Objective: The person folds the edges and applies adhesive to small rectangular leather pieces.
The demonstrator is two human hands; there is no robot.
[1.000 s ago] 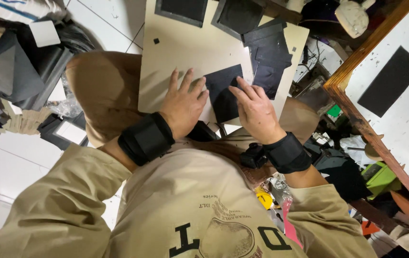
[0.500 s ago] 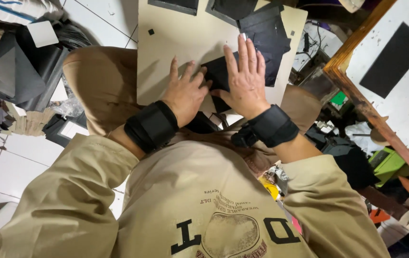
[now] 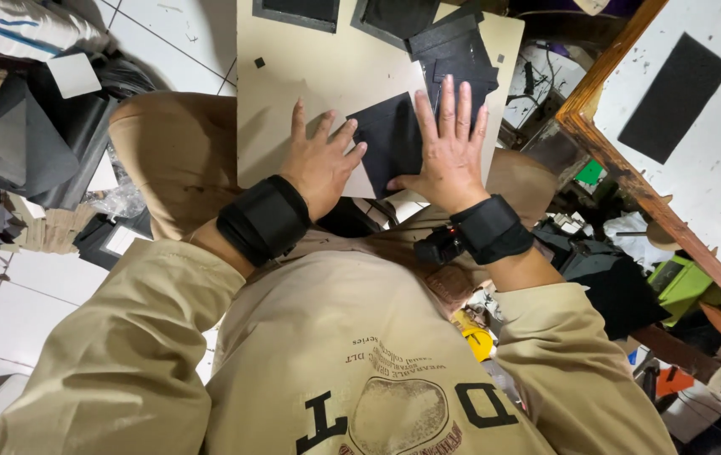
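Both the left hand (image 3: pixel 320 165) and right hand (image 3: pixel 449 147) lie open and flat, pressing a black sheet (image 3: pixel 390 139) between them onto the beige board (image 3: pixel 310 76) under their palms.

black sheet piece (image 3: pixel 390 139): matt, leather-like | board (image 3: pixel 310 76): smooth matt beige card | wrist bands (image 3: pixel 264 219): black cloth | bench frame (image 3: pixel 630 181): worn wood
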